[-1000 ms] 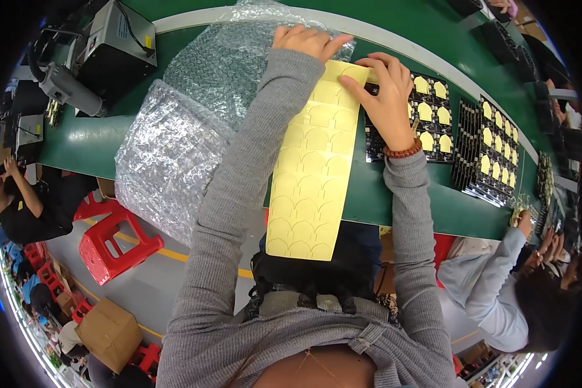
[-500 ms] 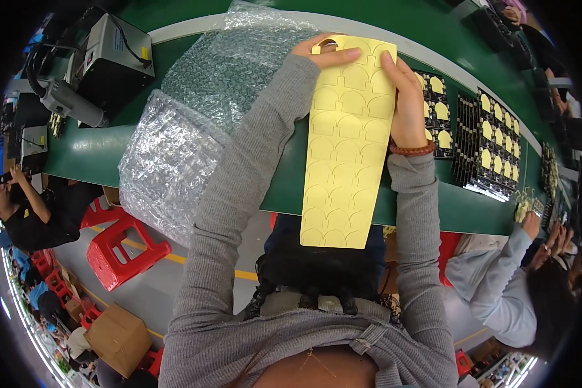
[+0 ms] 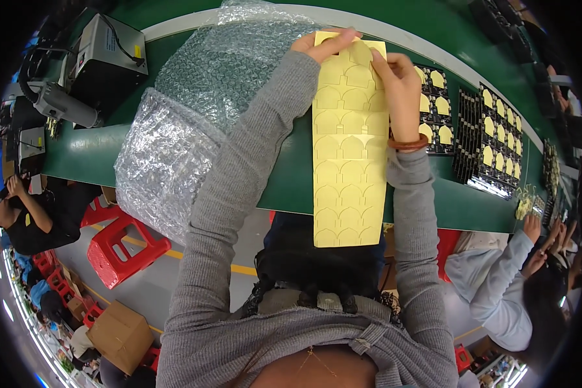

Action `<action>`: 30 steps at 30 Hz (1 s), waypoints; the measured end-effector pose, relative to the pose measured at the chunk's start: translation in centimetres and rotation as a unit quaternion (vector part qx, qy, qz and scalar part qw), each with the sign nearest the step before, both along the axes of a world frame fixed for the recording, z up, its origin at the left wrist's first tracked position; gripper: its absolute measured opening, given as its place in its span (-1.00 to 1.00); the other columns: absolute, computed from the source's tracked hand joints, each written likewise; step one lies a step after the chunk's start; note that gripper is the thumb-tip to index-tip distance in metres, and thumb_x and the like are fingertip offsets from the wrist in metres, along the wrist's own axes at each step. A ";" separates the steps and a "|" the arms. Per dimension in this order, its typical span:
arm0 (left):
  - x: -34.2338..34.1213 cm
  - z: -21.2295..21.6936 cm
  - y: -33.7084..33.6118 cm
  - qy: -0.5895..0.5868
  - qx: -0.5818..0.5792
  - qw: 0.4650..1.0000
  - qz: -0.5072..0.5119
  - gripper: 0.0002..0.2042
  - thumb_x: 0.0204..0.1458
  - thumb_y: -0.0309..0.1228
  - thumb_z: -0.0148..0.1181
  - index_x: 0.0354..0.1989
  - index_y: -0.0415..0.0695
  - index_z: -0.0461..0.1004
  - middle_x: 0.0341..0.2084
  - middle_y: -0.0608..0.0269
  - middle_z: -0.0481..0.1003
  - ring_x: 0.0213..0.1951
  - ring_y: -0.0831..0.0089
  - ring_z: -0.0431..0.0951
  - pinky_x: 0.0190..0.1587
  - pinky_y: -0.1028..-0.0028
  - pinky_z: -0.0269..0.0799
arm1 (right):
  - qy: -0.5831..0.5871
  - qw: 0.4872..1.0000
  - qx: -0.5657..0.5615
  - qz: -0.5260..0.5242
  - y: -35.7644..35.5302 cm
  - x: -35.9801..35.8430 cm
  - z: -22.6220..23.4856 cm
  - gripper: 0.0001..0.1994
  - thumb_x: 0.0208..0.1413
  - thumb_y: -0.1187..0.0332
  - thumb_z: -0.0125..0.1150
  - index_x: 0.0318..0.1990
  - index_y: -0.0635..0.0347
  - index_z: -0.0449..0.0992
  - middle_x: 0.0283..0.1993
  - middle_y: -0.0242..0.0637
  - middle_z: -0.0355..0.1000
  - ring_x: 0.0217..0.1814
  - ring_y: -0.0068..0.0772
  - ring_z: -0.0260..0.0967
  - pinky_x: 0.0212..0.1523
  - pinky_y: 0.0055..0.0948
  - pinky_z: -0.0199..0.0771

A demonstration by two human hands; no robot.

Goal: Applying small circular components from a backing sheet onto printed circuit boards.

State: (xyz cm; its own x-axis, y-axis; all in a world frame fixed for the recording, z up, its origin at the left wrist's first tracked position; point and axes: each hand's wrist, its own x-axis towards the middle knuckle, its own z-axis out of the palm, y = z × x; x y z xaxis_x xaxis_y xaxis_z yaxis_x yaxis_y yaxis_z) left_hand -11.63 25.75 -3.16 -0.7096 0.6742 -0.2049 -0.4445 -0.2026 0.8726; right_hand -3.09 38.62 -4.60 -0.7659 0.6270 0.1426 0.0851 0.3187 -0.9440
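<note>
A long yellow sheet of die-cut arched stickers [image 3: 349, 174] hangs over the near edge of the green table. At its top left corner my left hand [image 3: 323, 46] grips it, thumb lying across the front. An arched yellow sticker [image 3: 361, 57] near the top is partly lifted from the sheet. My right hand [image 3: 402, 87] pinches that sticker's right edge between thumb and finger. Just beyond my right hand lies a black circuit board panel [image 3: 441, 110] bearing similar yellow stickers.
Bubble wrap [image 3: 194, 103] covers the table to the left, near a grey-black machine box [image 3: 107, 58]. More stickered panels [image 3: 498, 136] stand in a row at right. A red stool [image 3: 126, 249] is on the floor at left. A co-worker's sleeve [image 3: 491, 278] is at right.
My right thumb and finger have closed on a top sticker, whose edge now stands up from the sheet. The sheet's lower end has swung slightly right and hangs straighter.
</note>
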 end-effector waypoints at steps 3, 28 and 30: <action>0.4 -0.3 -0.3 0.007 0.013 0.999 0.038 -0.67 -0.09 -0.22 0.20 -0.22 -0.19 0.44 -0.41 0.22 0.50 -0.39 0.50 0.52 -0.34 0.55 0.46 | 0.070 0.982 0.170 -0.052 -1.0 0.0 0.8 -0.77 -0.06 0.35 0.21 -0.30 0.29 0.38 -0.38 -0.37 0.36 -0.41 -0.62 0.22 -0.37 -0.61 0.27; -0.2 -1.3 -0.6 0.085 -0.091 0.992 0.035 -0.69 -0.15 -0.20 0.26 -0.31 -0.16 0.49 -0.50 0.26 0.50 -0.49 0.53 0.51 -0.40 0.56 0.46 | 0.192 0.973 -0.095 0.085 -2.8 -0.3 0.5 -0.63 -0.21 0.61 0.26 -0.24 0.27 0.22 -0.35 -0.29 0.36 -0.35 -0.61 0.24 -0.31 -0.67 0.26; -0.7 -2.0 -0.2 0.075 -0.103 0.991 0.029 -0.69 -0.16 -0.20 0.27 -0.31 -0.15 0.49 -0.51 0.26 0.50 -0.49 0.52 0.51 -0.41 0.54 0.45 | 0.224 0.971 -0.029 0.079 -3.1 -0.3 0.3 -0.63 -0.21 0.62 0.26 -0.24 0.27 0.21 -0.36 -0.29 0.36 -0.35 -0.61 0.24 -0.31 -0.67 0.26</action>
State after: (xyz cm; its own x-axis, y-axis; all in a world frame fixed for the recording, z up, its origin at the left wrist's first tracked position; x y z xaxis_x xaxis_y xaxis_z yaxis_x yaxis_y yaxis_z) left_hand -12.32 25.50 -5.20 -0.7784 0.5870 -0.2227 -0.2992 -0.0350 0.9535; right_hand -3.34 35.51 -4.28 -0.7223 0.5239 0.4514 -0.3831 0.2403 -0.8919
